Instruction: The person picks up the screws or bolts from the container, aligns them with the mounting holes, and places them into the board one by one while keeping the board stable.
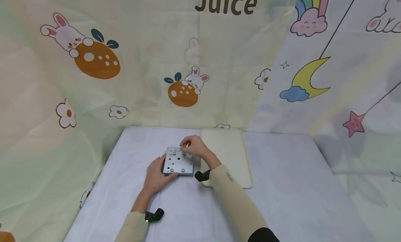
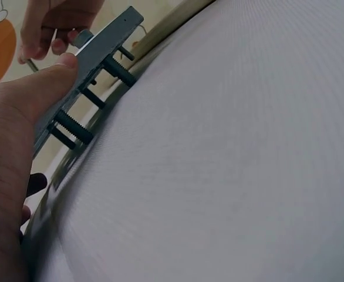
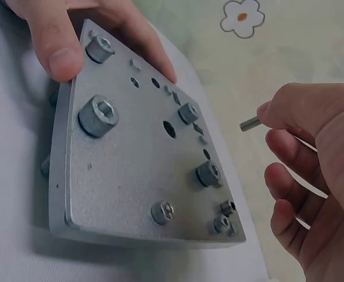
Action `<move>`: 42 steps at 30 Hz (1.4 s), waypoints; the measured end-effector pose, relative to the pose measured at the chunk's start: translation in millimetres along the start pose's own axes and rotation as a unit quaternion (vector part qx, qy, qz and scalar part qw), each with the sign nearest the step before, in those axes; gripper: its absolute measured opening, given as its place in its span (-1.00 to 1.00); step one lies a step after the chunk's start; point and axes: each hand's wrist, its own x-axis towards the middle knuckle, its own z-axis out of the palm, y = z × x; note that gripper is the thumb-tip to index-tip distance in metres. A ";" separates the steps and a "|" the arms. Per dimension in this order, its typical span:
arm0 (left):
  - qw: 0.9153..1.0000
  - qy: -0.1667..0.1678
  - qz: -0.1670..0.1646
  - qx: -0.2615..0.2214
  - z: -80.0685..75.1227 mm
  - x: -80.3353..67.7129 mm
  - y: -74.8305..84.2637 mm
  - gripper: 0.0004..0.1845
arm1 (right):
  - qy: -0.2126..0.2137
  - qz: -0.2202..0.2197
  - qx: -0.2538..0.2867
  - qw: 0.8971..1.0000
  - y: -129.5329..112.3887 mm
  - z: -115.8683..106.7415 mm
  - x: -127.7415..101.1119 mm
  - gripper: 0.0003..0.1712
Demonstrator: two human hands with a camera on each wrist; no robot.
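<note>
Pinched narrow, the right grip (image 1: 195, 146) holds a screw (image 3: 250, 124); the left grip (image 1: 155, 175) clasps the metal plate (image 3: 128, 173).

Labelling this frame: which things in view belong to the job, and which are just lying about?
In the job:
metal plate, gripped by the left hand
bolts seated in the plate
small screw, pinched by the right hand

Apparently just about:
cream tray, right of the plate, neither hand touching it
white tablecloth
printed backdrop

Gap between screw (image 3: 250, 124) and plate (image 3: 131, 176), bolts (image 3: 97, 119) protruding
</note>
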 end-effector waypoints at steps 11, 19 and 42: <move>1.000 0.000 0.001 -0.003 -2.5 -1.9 4.7 0.16 | -0.013 0.026 -0.013 0.999 5.5 8.4 6.5 -0.93; 1.000 -0.001 -0.007 -0.003 -3.9 -3.3 2.9 0.17 | -0.001 0.029 -0.009 1.000 12.4 17.5 8.7 -0.94; 1.000 0.005 -0.007 -0.009 -2.4 -5.5 6.8 0.16 | 0.036 0.041 0.002 0.999 15.0 8.2 -6.6 -0.95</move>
